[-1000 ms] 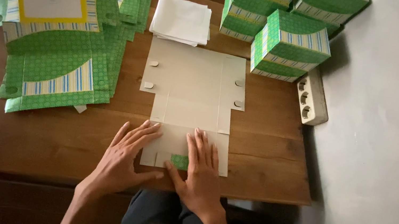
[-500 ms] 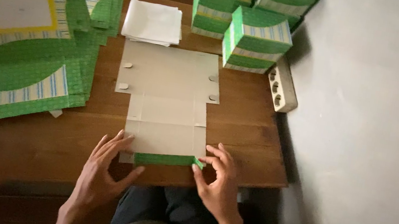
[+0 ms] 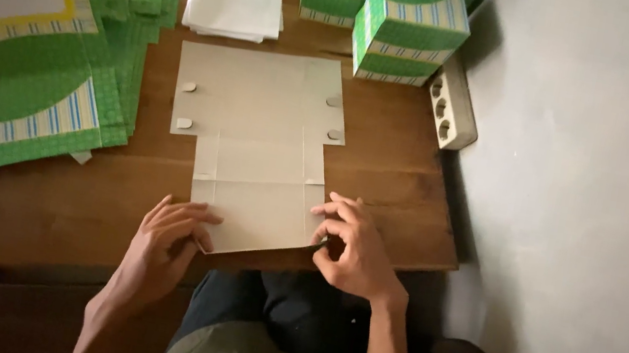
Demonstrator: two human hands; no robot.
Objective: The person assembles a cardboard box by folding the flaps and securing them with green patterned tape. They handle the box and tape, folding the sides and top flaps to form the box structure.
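Flat grey cardboard sheet [image 3: 256, 141] lies on the wooden tabletop [image 3: 29, 205]. The left hand [image 3: 162, 249] presses flat, open; the right hand [image 3: 350, 246] pinches its near corner. Uneven pressure could crease it crookedly.

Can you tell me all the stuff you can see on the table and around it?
flat cardboard box blank: one, grey-brown plain side up, middle of the table, near edge under both hands
stack of flat box blanks: one pile, green with striped bands and a yellow-framed panel, left side of the table
white sheets: one small stack, white, far side of the table above the blank
folded boxes: several, exact count unclear at the top edge, green with stripes, far right corner
power strip: one, off-white, right edge of the table beside the boxes
table: one, dark brown wood
floor: grey, to the right
left hand: on the blank's near left corner
right hand: pinching the blank's near right corner
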